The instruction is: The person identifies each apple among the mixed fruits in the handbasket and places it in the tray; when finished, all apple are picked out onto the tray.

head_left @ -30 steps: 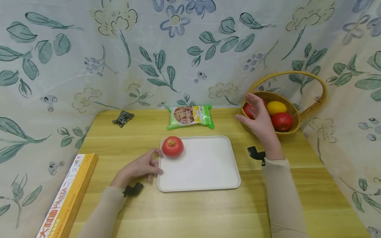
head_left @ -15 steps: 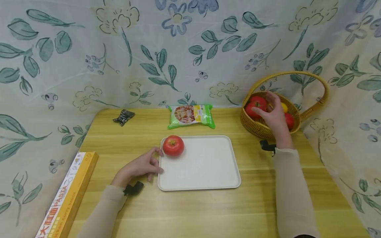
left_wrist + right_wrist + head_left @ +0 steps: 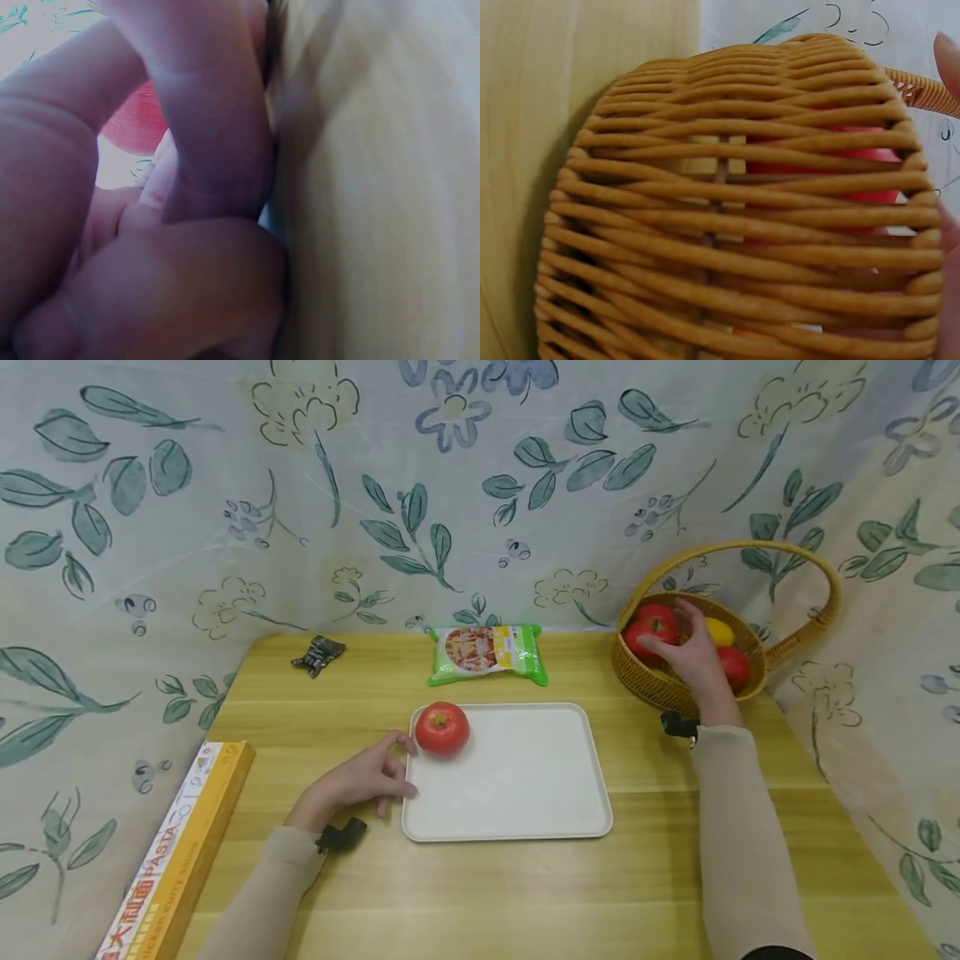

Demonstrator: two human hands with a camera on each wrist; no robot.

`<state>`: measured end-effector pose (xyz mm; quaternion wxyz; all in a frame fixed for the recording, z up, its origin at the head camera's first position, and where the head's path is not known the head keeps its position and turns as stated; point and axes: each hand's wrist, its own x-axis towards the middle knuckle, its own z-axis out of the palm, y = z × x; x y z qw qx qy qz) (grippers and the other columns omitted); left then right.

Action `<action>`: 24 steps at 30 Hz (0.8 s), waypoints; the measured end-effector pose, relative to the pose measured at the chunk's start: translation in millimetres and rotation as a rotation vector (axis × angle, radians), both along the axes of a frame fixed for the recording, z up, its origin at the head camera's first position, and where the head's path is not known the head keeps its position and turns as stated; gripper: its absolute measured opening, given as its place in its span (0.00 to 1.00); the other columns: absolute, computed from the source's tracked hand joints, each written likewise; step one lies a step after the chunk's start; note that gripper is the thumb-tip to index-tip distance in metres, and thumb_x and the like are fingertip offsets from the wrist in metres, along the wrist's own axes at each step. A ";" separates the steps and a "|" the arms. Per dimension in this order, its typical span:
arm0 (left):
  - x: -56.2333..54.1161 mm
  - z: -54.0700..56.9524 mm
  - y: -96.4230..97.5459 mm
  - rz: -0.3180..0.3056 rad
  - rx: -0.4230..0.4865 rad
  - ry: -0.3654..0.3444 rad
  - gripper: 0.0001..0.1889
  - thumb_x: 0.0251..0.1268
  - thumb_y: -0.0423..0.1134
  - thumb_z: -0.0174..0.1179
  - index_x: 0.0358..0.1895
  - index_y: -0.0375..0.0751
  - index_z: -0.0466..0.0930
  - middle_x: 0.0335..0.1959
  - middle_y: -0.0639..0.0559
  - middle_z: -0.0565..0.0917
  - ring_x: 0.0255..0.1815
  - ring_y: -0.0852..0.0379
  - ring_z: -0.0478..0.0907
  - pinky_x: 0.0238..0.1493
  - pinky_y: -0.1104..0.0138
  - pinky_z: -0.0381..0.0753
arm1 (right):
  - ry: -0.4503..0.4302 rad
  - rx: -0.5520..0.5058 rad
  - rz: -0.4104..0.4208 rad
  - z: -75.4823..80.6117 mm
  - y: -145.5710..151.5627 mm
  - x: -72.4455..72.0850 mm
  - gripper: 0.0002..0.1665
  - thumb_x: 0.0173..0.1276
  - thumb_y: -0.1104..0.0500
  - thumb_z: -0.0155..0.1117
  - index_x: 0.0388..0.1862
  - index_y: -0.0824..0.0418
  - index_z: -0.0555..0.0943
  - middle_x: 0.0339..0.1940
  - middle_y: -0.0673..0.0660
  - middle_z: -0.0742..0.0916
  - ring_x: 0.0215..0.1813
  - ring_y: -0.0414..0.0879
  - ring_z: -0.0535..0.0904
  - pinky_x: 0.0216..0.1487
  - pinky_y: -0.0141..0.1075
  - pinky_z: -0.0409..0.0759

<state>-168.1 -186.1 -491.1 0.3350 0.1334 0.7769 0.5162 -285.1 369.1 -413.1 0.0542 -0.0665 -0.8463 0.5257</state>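
Arching over the basket's front side, the right hand (image 3: 693,656) has its fingers and thumb spread about a red fruit (image 3: 662,620), the thumb lying across the front of it. Whether they grip it I cannot tell; the right wrist view shows mostly the basket's weave, with red behind the strands. The fruit sits in the left part of the basket (image 3: 637,677), which stands at the far right of the desk (image 3: 525,893). A lemon (image 3: 720,632) and an apple (image 3: 735,668) lie in its right part, beside the hand.

The left hand (image 3: 360,777) rests at the left rim of the tray (image 3: 517,777), index finger and thumb set apart along the edge, the other fingers bent beneath. Just beside the index fingertip, a tomato (image 3: 442,728) sits in the tray's far left corner, stem end up.

Beyond the tray lies a green-ended bag (image 3: 487,654); farther left is a small black wrapper (image 3: 318,656). A yellow and white box (image 3: 180,852) lettered PASTA lies slantwise along the desk's left edge. Each wrist wears a small black camera (image 3: 342,837). Flower-printed cloth (image 3: 337,552) hangs behind the desk.
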 end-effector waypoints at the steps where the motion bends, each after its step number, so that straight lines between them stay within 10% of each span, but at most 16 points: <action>1: 0.1 0.3 0.1 0.001 0.001 -0.002 0.34 0.67 0.39 0.74 0.68 0.44 0.60 0.26 0.51 0.83 0.15 0.56 0.77 0.21 0.68 0.80 | -0.007 0.008 0.002 -1.1 0.5 -0.9 0.64 0.67 0.40 0.78 0.89 0.45 0.46 0.90 0.58 0.54 0.89 0.58 0.52 0.86 0.59 0.58; 24: -0.5 1.0 0.5 -0.001 0.000 -0.013 0.34 0.67 0.39 0.73 0.67 0.45 0.60 0.26 0.51 0.84 0.15 0.56 0.77 0.22 0.67 0.80 | -0.101 0.094 0.015 -7.8 1.4 -8.4 0.67 0.68 0.38 0.76 0.89 0.51 0.43 0.89 0.64 0.54 0.83 0.65 0.56 0.85 0.62 0.57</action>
